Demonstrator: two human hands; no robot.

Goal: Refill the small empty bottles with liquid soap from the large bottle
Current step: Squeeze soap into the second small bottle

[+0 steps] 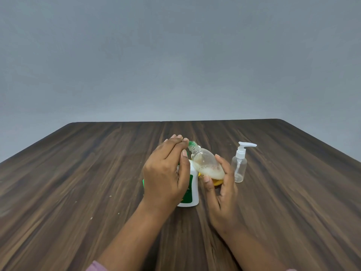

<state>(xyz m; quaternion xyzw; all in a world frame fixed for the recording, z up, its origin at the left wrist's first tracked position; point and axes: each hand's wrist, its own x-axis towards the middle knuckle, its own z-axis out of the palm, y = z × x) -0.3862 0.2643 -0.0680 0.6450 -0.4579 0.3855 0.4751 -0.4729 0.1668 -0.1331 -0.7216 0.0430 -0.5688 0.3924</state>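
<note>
— Soap in the small bottle [207, 163], can you see it from where you stand?
— Yes. Pale, foamy liquid lies in its lower part, with bubbles on top; the upper part is clear. The bottle is off the table [78, 173] and tilted, base low to the right, neck up and to the left.
— Who has it?
— The right hand [220, 192]. The thumb is on the near side of the base and the fingers curl round the far side, a full hold on the fat end.
— And the left hand [164, 177]?
— Raised at the neck. Its fingers are only gently bent, the thumb a little apart beneath them, and the fingertips [185, 139] reach a green piece [191, 143] on the bottle's mouth. Whether they pinch it or merely touch it, I cannot tell.
— Where is the large bottle [192, 192]?
— Upright on the table, just behind the left hand, white with a green label. The hand hides most of it. The small bottle hangs just above it, to its right.
— Anything else on the table?
— A yellow thing [217, 182] peeks out under the small bottle, by the right thumb; it is too hidden to say what it is. To the right, near the right hand but apart from it, a clear pump bottle [238, 167] stands upright. It is see-through from shoulder to base, and its white spout points right. The table is dark wood grain, with a plain grey wall [175, 55] behind it. A bit of pinkish sleeve [95, 267] shows at the bottom edge.
</note>
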